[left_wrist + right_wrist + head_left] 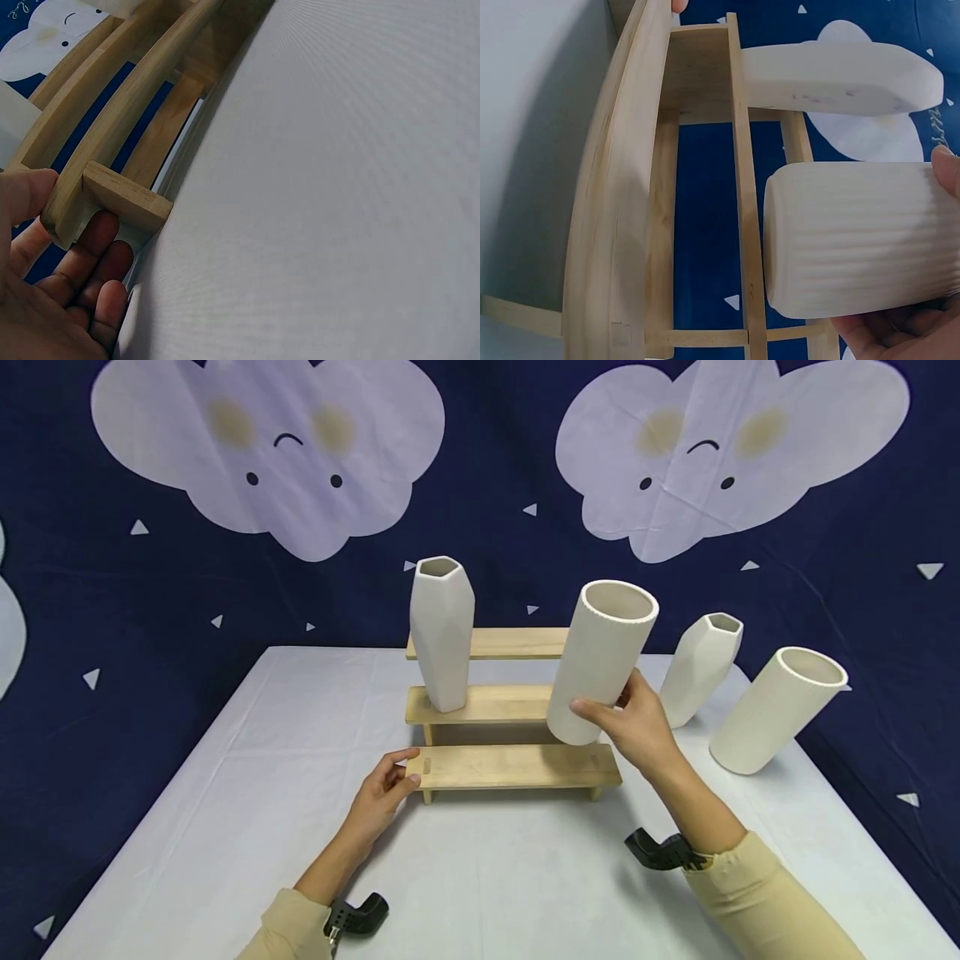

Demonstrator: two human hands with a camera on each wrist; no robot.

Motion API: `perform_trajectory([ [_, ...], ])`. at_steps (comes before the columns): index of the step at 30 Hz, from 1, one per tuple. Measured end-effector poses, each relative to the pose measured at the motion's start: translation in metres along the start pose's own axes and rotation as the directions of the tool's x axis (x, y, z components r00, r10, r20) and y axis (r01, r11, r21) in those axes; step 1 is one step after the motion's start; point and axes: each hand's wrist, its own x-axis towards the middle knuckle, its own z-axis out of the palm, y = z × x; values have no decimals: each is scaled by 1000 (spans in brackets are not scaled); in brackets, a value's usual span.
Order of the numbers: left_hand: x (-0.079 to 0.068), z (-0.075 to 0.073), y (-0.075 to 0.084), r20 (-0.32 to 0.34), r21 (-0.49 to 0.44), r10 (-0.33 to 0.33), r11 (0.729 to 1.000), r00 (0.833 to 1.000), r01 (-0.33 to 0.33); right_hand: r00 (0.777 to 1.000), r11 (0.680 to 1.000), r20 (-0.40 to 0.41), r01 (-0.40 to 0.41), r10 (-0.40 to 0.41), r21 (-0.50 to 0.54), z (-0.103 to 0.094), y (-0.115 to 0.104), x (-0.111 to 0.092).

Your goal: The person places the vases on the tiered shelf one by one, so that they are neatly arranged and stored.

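Note:
My right hand [639, 727] grips a white cylindrical vase [603, 652] around its side, thumb in front. The vase tilts slightly, its base at the right end of the wooden stand's middle step; in the right wrist view the ribbed vase [855, 232] lies very close to the step's edge, and contact is hard to tell. At the stand's left end, my left hand [381, 797] pinches the lowest step of the three-step wooden stand [517, 767], with fingers underneath in the left wrist view. A white faceted vase [442, 635] stands on the middle step's left end.
Right of the stand, a second faceted vase [702, 668] and another cylindrical vase [778, 710] stand on the white-covered table [247, 793]. A dark blue cloth [495, 460] with clouds hangs behind the table.

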Motion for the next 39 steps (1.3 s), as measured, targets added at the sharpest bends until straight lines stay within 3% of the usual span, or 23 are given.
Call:
perform_trajectory([
  [17, 0, 1, -1, -7, 4, 1, 1000, 1000, -1, 998, 998, 53, -28, 25, 49, 13, -4, 18],
  [39, 1, -1, -1, 4, 3, 8, 1000, 1000, -8, 1000, 999, -18, -5, 5, 34, 29, -2, 34],
])
